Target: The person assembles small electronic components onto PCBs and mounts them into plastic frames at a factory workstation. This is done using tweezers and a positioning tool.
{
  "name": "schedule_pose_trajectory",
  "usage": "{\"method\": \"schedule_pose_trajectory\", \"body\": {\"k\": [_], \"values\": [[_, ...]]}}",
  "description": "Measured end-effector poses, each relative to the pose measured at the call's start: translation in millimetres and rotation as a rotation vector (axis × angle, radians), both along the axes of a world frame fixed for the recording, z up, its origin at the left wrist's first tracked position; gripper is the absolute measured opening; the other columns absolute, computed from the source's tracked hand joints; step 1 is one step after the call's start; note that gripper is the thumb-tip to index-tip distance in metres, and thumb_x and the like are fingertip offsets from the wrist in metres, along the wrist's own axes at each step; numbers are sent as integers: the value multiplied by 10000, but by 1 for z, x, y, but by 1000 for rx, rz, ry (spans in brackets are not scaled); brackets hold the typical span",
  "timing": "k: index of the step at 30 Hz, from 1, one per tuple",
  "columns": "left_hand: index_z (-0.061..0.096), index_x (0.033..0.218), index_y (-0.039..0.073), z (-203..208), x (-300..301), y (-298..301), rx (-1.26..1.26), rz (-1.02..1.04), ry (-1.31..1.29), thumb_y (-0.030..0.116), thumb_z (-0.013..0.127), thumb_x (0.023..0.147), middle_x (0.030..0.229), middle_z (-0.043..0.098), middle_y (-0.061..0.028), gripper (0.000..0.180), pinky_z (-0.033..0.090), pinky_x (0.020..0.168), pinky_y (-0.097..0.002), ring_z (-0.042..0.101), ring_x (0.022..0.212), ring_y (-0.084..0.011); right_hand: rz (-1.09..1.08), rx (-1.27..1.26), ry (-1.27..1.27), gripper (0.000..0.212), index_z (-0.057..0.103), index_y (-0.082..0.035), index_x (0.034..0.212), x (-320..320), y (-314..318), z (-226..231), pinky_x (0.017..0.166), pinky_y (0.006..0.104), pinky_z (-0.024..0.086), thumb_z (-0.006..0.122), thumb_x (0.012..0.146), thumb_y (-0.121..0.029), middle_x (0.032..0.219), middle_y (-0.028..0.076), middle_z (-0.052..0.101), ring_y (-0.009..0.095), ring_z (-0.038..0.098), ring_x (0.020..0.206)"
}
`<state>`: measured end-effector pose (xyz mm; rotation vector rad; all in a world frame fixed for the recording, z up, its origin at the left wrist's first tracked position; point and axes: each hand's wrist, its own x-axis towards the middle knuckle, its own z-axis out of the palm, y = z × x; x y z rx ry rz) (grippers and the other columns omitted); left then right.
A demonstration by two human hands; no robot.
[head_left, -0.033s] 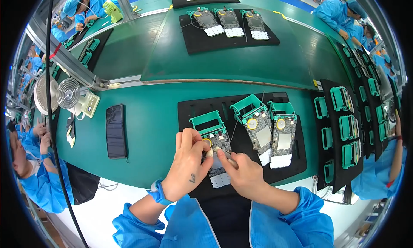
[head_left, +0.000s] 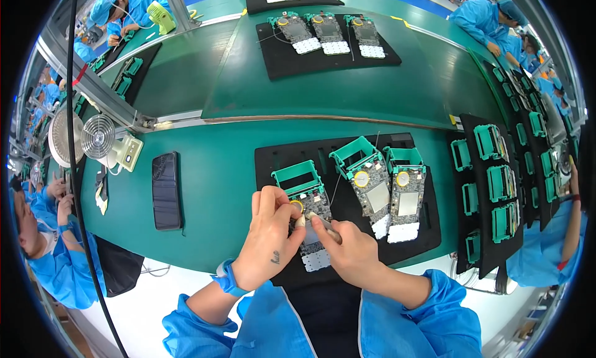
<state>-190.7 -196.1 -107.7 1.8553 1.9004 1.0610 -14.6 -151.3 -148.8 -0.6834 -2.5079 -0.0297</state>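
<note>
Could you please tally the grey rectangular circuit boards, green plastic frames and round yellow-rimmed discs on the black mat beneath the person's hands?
Grey rectangular circuit boards: 3
Green plastic frames: 3
Round yellow-rimmed discs: 3 (one partly hidden)
Total: 9

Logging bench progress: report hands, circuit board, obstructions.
Left hand at circuit board, hold unclear. Right hand gripping pale rod-shaped tool. Circuit board on black mat, partly hidden by hands.

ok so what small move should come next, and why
I'd probably steady the circuit board with the left hand: the right hand is close to it, near the yellow-rimmed disc, and a push there could shift the board on the black mat.
</note>
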Motion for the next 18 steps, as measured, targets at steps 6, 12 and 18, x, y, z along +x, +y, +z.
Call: {"method": "schedule_pose_trajectory", "body": {"k": [6, 12, 18], "values": [[611, 870, -7, 6, 12, -2, 169, 87, 25, -61, 676, 715, 987, 513, -125, 176, 470, 710, -330, 537, 881, -265, -206, -229, 238, 480, 582, -113, 1178, 37, 16, 8, 460, 292, 466, 735, 723, -123, 962, 50, 505, 169, 590, 627], [255, 1406, -68, -4, 67, 18, -152, -141, -455, -40, 516, 890, 1142, 581, -203, 579, 536, 731, -304, 639, 864, -219, -556, -209, 128, 398, 583, -102, 1131, 88, 38, 11, 483, 343, 483, 674, 746, -62, 1017, 86, 494, 228, 631, 662], [36, 1457, -43, -25, 77, 48, -254, -68, -753, -51, 402, 922, 1201, 499, -228, 648, 550, 785, -325, 642, 930, -256, -428, -283, 248, 334, 578, -44, 1115, 78, 51, 22, 591, 384, 522, 614, 783, -23, 1007, 113, 614, 305, 645, 772]]}}
